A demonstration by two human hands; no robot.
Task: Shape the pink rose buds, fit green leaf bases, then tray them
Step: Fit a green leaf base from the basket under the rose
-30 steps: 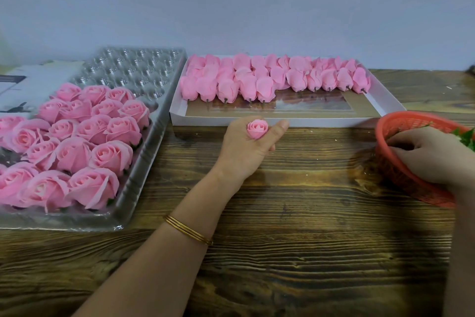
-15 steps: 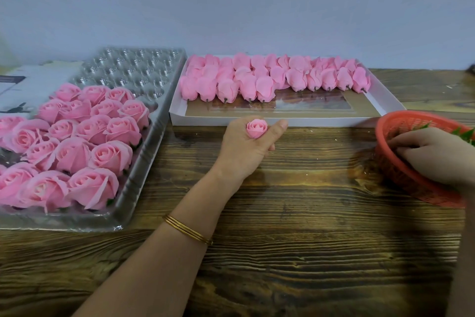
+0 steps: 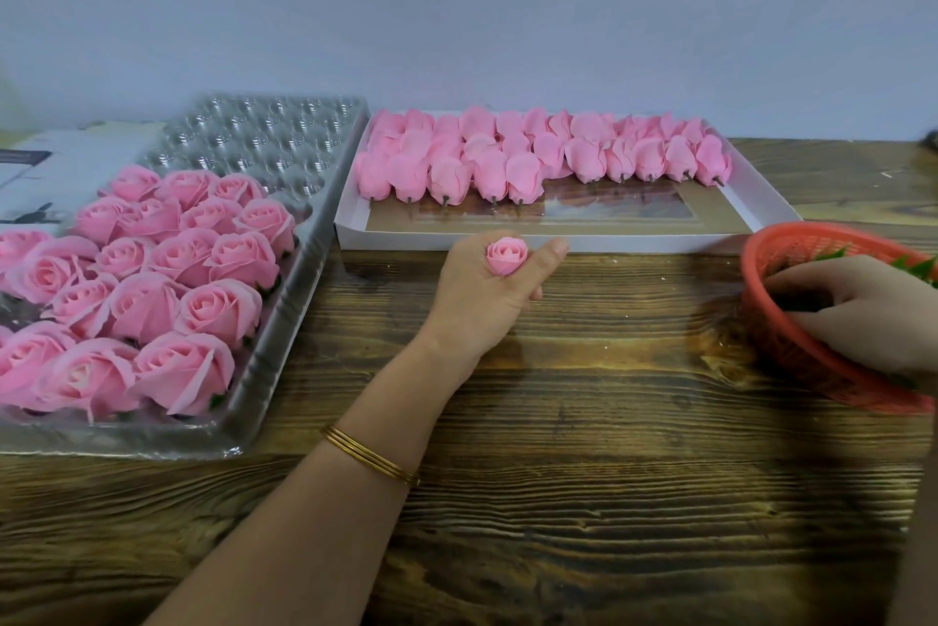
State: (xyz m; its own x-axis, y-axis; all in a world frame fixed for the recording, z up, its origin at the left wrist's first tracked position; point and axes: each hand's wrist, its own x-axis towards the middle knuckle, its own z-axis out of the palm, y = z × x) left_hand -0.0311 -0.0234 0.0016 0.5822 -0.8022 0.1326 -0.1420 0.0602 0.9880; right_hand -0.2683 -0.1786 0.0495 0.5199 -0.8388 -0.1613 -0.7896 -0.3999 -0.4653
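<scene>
Little has moved in the past second: the person's left grip [image 3: 482,300] stays just in front of the white box [image 3: 457,239], thumb and fingers curled round one pink rose bud [image 3: 506,257], its petals facing up. To the right of the box, on the wooden bench [image 3: 609,473], the right grip [image 3: 873,315] remains inside the red basket [image 3: 792,351] among green leaf bases [image 3: 918,267]; whether it holds one cannot be told. Rows of unshaped buds [image 3: 507,168] lie along the box's far side. Left of the box, a clear tray [image 3: 274,351] carries finished roses [image 3: 203,310] in its near half.
</scene>
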